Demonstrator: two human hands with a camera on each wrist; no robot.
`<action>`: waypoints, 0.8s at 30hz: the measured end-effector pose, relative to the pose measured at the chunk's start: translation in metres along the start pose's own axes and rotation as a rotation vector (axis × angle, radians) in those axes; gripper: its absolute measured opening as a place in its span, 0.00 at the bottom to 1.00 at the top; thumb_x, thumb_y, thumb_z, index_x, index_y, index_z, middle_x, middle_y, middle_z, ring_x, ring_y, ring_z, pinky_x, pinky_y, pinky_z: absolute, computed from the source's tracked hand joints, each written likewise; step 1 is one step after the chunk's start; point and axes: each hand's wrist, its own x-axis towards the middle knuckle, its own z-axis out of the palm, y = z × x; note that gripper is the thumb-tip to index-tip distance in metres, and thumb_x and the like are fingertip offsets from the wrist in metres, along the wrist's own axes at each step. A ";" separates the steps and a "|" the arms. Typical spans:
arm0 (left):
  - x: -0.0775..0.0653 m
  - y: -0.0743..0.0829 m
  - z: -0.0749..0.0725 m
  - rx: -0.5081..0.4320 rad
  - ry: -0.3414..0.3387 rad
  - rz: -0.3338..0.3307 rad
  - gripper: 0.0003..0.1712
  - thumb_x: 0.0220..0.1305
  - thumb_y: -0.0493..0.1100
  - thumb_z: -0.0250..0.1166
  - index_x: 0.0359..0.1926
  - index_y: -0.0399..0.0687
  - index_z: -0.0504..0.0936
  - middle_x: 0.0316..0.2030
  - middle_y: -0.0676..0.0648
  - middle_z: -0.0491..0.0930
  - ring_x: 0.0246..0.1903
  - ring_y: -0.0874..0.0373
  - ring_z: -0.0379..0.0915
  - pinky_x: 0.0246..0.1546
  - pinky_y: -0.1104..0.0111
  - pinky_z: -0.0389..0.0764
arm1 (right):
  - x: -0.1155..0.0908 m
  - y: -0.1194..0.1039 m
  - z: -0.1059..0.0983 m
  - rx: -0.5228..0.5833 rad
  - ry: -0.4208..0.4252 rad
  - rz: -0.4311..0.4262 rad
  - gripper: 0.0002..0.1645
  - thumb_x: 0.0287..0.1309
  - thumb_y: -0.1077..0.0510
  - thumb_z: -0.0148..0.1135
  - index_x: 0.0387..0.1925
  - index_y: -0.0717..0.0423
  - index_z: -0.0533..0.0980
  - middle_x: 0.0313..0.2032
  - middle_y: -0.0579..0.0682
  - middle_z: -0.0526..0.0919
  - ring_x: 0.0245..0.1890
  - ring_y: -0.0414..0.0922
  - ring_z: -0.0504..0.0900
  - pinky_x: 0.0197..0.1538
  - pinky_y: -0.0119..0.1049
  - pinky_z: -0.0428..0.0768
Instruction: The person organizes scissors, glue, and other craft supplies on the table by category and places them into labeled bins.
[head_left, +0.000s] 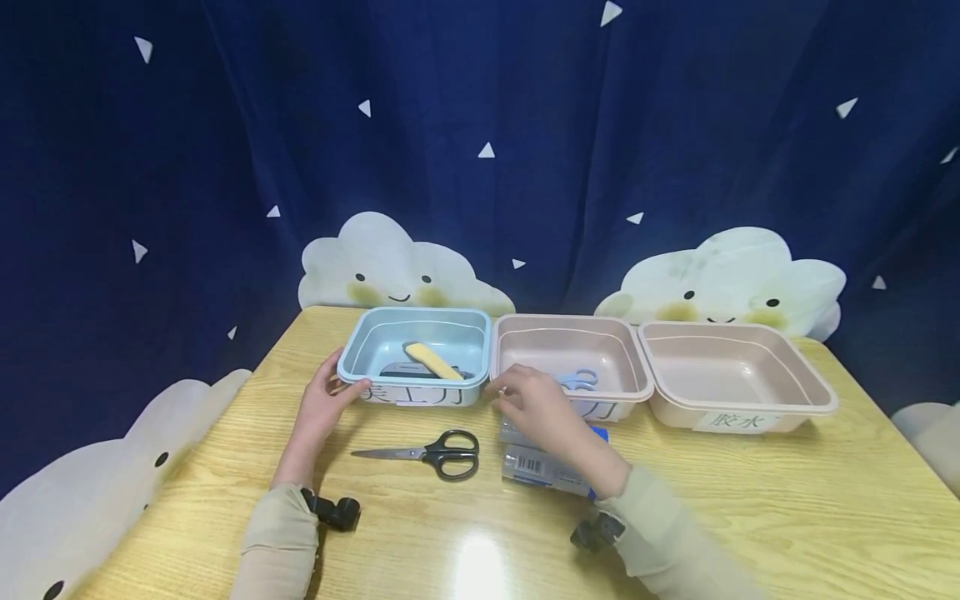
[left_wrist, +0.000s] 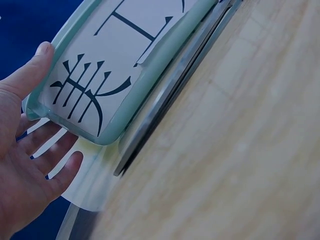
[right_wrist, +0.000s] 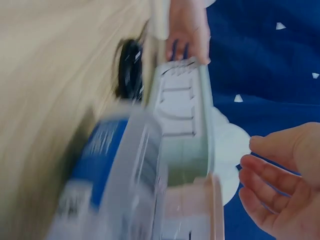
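My left hand [head_left: 324, 406] grips the left end of a light blue bin [head_left: 420, 311], thumb on its front rim and fingers around the side. Inside that bin lie a yellow-handled cutter [head_left: 435, 361] and a grey cutter [head_left: 405, 369]. My right hand [head_left: 536, 404] is by the blue bin's front right corner, over the front of the middle pink bin [head_left: 570, 320]; in the right wrist view its loosely bent fingers [right_wrist: 267, 172] hold nothing. Black-handled scissors [head_left: 433, 452] lie in front of the blue bin. Clear glue bottles with blue caps [head_left: 543, 469] lie beneath my right forearm, partly hidden.
Blue-handled scissors [head_left: 577, 381] lie in the middle pink bin. Another pink bin [head_left: 735, 392] with a paper label stands at the right end of the row. Behind the wooden table [head_left: 405, 542] hangs a dark blue curtain [head_left: 480, 100] with white cloud cutouts [head_left: 390, 258].
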 end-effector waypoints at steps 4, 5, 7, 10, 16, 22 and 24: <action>0.000 -0.001 0.000 0.002 -0.001 -0.002 0.50 0.51 0.53 0.68 0.70 0.55 0.49 0.65 0.42 0.57 0.62 0.44 0.57 0.59 0.54 0.67 | -0.003 -0.009 0.008 0.007 -0.019 -0.016 0.11 0.50 0.62 0.63 0.39 0.50 0.81 0.38 0.42 0.81 0.39 0.41 0.79 0.44 0.35 0.79; 0.001 -0.001 0.000 0.003 0.001 -0.002 0.50 0.51 0.53 0.68 0.70 0.55 0.49 0.65 0.42 0.57 0.62 0.43 0.57 0.59 0.54 0.67 | -0.003 -0.011 0.010 0.004 -0.029 -0.024 0.12 0.50 0.61 0.63 0.39 0.50 0.81 0.38 0.43 0.81 0.40 0.41 0.79 0.44 0.35 0.78; 0.001 -0.001 0.000 0.003 0.003 -0.003 0.50 0.51 0.53 0.68 0.70 0.55 0.49 0.65 0.42 0.57 0.62 0.44 0.57 0.59 0.54 0.67 | -0.004 -0.016 0.015 0.005 -0.044 -0.039 0.12 0.50 0.61 0.63 0.40 0.51 0.80 0.39 0.44 0.82 0.41 0.42 0.79 0.46 0.37 0.78; 0.001 -0.001 0.000 0.001 0.000 0.000 0.50 0.51 0.52 0.68 0.70 0.54 0.49 0.65 0.42 0.57 0.62 0.43 0.57 0.59 0.54 0.67 | -0.004 -0.022 0.020 0.014 -0.077 -0.046 0.13 0.51 0.60 0.63 0.41 0.52 0.80 0.41 0.46 0.81 0.43 0.44 0.79 0.48 0.38 0.77; 0.000 -0.001 -0.001 0.000 -0.002 0.006 0.50 0.52 0.52 0.68 0.70 0.54 0.48 0.65 0.41 0.57 0.62 0.43 0.58 0.59 0.54 0.67 | -0.006 -0.033 0.028 -0.002 -0.142 -0.056 0.15 0.51 0.58 0.63 0.44 0.53 0.79 0.43 0.48 0.81 0.44 0.45 0.78 0.48 0.39 0.77; 0.000 -0.001 -0.001 0.004 0.006 0.003 0.50 0.52 0.52 0.68 0.70 0.54 0.49 0.65 0.41 0.57 0.61 0.43 0.58 0.59 0.54 0.67 | -0.010 -0.037 0.040 -0.056 -0.222 -0.075 0.16 0.51 0.59 0.63 0.45 0.54 0.78 0.45 0.48 0.80 0.48 0.45 0.77 0.53 0.39 0.75; 0.000 -0.001 -0.001 0.008 0.003 0.005 0.50 0.52 0.52 0.68 0.70 0.54 0.49 0.65 0.41 0.57 0.61 0.43 0.58 0.58 0.54 0.67 | -0.012 -0.036 0.045 -0.080 -0.239 -0.085 0.17 0.51 0.59 0.63 0.45 0.54 0.78 0.45 0.47 0.80 0.48 0.46 0.76 0.53 0.39 0.75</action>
